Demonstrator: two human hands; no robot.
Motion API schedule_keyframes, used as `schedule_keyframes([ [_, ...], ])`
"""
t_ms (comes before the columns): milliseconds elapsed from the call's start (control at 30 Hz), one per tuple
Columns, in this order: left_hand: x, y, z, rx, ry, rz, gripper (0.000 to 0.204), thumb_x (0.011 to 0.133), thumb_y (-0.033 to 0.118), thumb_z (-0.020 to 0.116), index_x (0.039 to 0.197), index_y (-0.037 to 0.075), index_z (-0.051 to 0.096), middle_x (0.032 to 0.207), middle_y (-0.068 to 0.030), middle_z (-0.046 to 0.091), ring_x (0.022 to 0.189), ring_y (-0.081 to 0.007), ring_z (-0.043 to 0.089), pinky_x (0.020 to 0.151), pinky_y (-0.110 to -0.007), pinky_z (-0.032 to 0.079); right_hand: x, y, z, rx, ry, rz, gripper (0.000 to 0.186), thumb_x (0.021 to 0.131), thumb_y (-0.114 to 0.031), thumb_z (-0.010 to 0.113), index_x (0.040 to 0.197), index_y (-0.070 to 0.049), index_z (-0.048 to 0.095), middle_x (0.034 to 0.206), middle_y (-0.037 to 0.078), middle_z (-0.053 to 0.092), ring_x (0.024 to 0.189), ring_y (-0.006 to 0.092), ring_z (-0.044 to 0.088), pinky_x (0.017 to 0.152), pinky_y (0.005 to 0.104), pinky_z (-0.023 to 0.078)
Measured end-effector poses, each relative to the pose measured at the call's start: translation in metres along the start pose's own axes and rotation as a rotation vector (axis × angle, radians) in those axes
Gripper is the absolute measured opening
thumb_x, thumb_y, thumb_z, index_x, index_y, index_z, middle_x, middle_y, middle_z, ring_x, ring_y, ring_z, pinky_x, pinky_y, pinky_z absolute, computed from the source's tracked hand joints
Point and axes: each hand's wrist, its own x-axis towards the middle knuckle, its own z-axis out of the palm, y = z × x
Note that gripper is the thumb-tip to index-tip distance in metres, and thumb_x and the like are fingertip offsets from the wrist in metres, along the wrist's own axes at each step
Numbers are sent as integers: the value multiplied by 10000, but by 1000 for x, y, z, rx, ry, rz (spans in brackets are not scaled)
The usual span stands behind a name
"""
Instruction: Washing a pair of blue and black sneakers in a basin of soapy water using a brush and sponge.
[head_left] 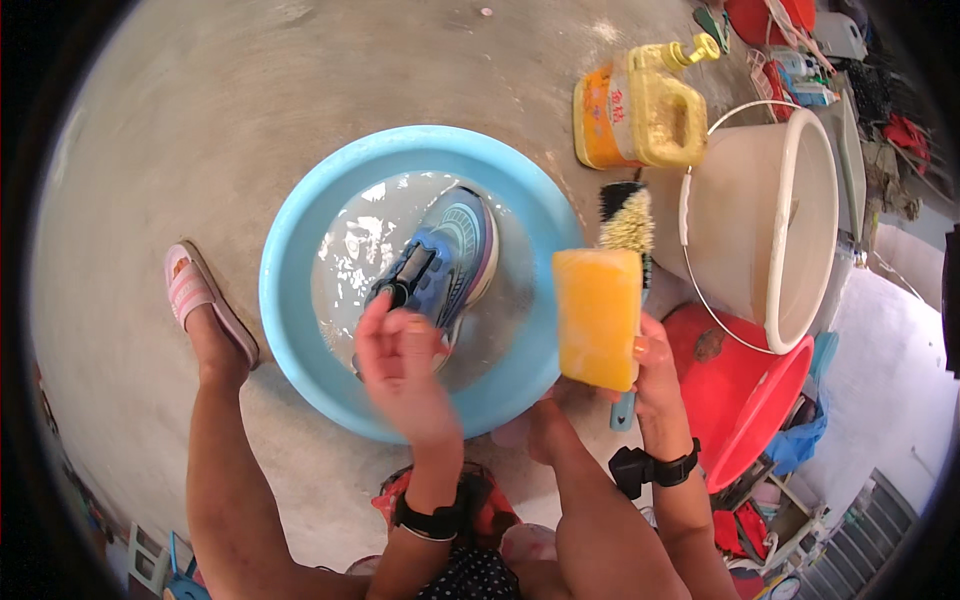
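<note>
A blue sports shoe (456,243) lies in shallow, cloudy water in a light blue basin (290,350). My left hand (405,365) is over the shoe's opening, somewhat blurred. Its fingers look loosely bent and apart, and I see nothing between them; whether it touches the shoe I cannot tell. Beyond the basin's right rim, my right hand (655,372) grips a yellow bar of soap (598,318). Behind the soap is a scrubbing brush (628,225) with pale and black bristles and a blue handle. The soap hides its middle, so I cannot tell whether that hand holds it too.
A yellow pump jug (640,110) stands beyond the basin on the right. Near it, a white bucket (760,215) with a wire handle lies tilted, above a red basin (735,385). My left foot wears a pink slipper (195,292) beside the blue basin.
</note>
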Motion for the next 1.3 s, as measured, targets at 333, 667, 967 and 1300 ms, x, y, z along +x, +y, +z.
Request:
schedule_keyframes([
  [333,-13,1,3,-151,-386,-358,471,952,172,505,1356,36,305,1143,-82,516,1054,-152,518,919,-319,431,20,12,82,-1012,-137,-25,480,883,-193,612,1294,-1,454,1010,164,633,871,235,630,765,307,485],
  [667,38,7,-22,-413,-303,-229,710,909,634,202,1466,194,175,1221,-112,517,1071,-220,548,907,-374,468,-3,7,83,-1603,-356,-318,604,774,-50,594,1351,-169,464,780,129,541,653,318,584,593,391,503],
  [967,44,17,-23,-428,-318,-392,695,929,620,189,1369,103,336,1210,-91,530,1049,-200,561,879,-350,488,33,23,110,-1721,-325,-452,673,773,-57,571,1395,-244,392,726,102,468,530,310,518,464,390,449],
  [1300,55,4,-39,-640,-563,-472,636,928,612,233,1378,176,345,1232,-72,514,1087,-211,540,914,-371,473,6,13,99,-1755,-457,-460,677,779,-47,564,1392,-272,390,703,102,478,507,302,515,463,390,457],
])
